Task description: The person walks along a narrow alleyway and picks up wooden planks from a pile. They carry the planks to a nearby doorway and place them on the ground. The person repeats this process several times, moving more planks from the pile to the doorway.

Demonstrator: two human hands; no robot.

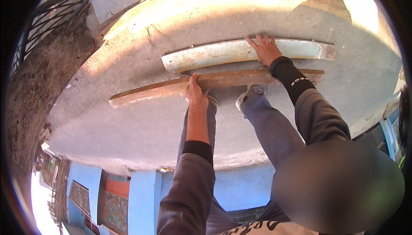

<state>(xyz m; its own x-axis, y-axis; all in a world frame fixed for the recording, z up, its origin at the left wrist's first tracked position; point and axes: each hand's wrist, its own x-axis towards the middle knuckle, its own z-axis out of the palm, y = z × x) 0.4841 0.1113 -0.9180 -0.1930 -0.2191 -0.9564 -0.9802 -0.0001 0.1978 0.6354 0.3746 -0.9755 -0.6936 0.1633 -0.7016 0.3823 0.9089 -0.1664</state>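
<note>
Above the shoes (241,100), the brown plank (231,79) was gripped in the curled left hand (195,92), while the pale plank (219,54) just beyond was only touched by the spread right hand (267,52), apparently not yet lifted off the concrete (116,128).

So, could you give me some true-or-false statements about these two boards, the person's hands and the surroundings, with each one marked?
1. The left-hand grip is on the brown plank. True.
2. The right-hand grip holds a hammer. False: it holds no tool and is on the pale board.
3. The pale board is farther from the person than the brown plank. True.
4. The two boards cross in an X. False: they are side by side.
5. The person wears thick gloves. False: the hands are bare.
6. A blue wall shows toward the lower edge of the picture. True.
</note>
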